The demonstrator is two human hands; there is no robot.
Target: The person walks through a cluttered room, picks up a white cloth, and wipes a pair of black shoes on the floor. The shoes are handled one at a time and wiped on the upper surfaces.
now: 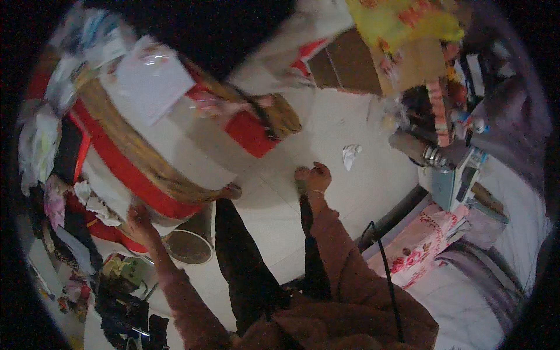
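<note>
My left hand [142, 225] is at the near side of a large white box-like thing with red and gold bands [144, 168]. It is blurred, and whether it touches the side or grips anything is unclear. Crumpled white tissue [103, 210] lies just left of it. A round waste bin [210, 253] stands on the floor to its right. Over the pale tiled floor [280, 236], my right hand [319, 180] hangs beside my right foot, fingers curled. Nothing shows in it, but its palm side is hidden. A white sheet [153, 83] lies on top of the banded thing.
A crumpled paper scrap [351, 156] lies on the floor ahead. Cardboard [345, 61] and a yellow plastic bag [407, 22] are at the back right. On the right are a bed [455, 306] and a pink floral cloth [413, 249]. A dark cable [387, 267] hangs by my right arm.
</note>
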